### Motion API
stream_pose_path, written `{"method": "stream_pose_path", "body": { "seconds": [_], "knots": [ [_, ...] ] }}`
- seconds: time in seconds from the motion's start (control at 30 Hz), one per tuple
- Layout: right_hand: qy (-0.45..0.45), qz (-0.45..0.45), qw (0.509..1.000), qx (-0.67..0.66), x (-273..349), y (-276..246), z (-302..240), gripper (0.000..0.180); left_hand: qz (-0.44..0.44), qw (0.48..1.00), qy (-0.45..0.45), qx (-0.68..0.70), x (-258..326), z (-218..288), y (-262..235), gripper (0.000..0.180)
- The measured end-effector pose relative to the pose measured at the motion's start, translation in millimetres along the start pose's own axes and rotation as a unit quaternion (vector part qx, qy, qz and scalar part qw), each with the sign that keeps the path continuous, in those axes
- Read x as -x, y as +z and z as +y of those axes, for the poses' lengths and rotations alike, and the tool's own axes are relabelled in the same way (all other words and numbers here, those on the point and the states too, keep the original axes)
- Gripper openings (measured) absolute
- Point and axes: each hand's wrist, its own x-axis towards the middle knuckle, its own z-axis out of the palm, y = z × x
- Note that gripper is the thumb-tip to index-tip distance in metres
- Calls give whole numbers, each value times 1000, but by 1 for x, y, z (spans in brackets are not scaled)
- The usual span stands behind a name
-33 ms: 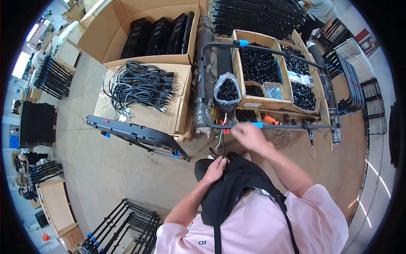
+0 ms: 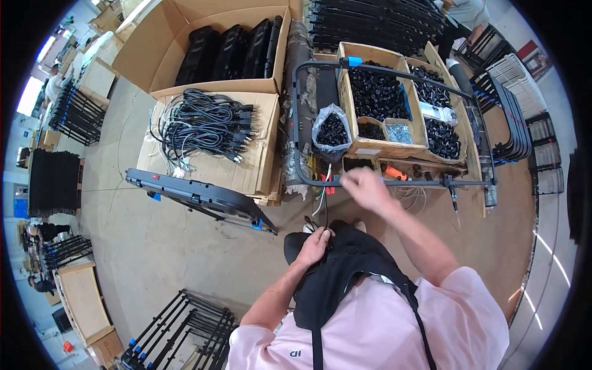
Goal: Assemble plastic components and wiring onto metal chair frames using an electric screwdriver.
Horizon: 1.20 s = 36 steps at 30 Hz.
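Observation:
Low in front of my apron, my left hand (image 2: 315,246) is closed around a black cable (image 2: 326,216). White and green wires (image 2: 320,201) hang beside that cable, under the near bar of a black tubular frame (image 2: 401,183). Farther forward and to the right, my right hand (image 2: 368,190) is raised at this bar with its fingers curled in. It covers part of the bar, and what its fingers hold, if anything, is hidden. Just beyond it sits a small box of dark parts (image 2: 359,164). A red-handled tool (image 2: 330,183) lies near the wires.
A wooden bin (image 2: 382,149) holds black fittings and screws, beside a plastic bag of black parts (image 2: 331,131). Bundled power cords (image 2: 203,126) lie on cardboard at left, behind a leaning black panel (image 2: 197,192). Black frames (image 2: 179,333) stand behind on the left.
My right hand has shifted slightly away from me, covering more of the small parts box. The left hand keeps its place on the cable.

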Motion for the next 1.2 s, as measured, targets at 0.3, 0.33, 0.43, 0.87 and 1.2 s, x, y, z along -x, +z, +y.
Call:
{"method": "stream_pose_path", "body": {
  "seconds": [0.3,0.33,0.43,0.87,1.2],
  "knots": [
    [177,-331,920,-114,-105,42,54,46,77,993,82,-30,10,1,-6,38],
    [164,-343,905,-190,-110,46,58,42,77,996,44,-25,13,2,-7,38],
    [118,-350,880,-299,-117,64,75,31,76,997,-12,21,13,1,-10,37],
    [267,59,795,-541,-137,66,88,32,219,974,14,50,-8,56,12,28],
    [18,-14,942,-335,-180,31,87,44,300,944,43,134,-68,86,19,29]
  ]
}}
